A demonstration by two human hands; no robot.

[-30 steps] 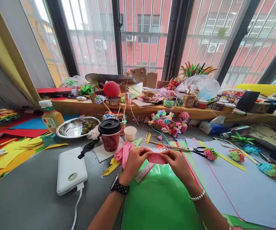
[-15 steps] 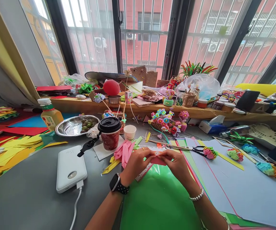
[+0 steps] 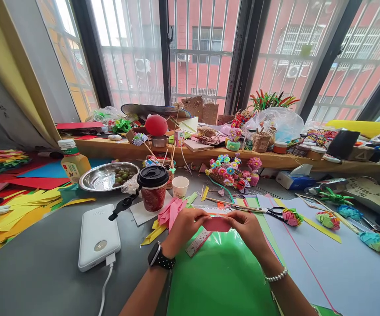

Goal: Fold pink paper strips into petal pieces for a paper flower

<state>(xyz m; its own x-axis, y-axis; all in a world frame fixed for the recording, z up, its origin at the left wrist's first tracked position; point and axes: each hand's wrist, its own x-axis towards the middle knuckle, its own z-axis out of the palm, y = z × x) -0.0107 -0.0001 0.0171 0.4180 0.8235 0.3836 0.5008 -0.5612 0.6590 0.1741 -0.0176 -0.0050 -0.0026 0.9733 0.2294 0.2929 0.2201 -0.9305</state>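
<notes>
A small folded pink paper piece is pinched between both my hands above a shiny green sheet. My left hand, with a black watch on its wrist, grips the piece's left end with fingers closed. My right hand, with a bead bracelet on its wrist, grips the right end. A clear ruler lies just under my left hand. A bundle of folded pink paper strips lies to the left of my hands.
A white power bank with a cable lies at the left, a red lidded cup and a small white cup behind my hands. Scissors, paper flowers, a steel dish, a juice bottle and coloured paper surround them.
My hands have kept hold of the pink piece and shifted it slightly. The view has tilted a little.
</notes>
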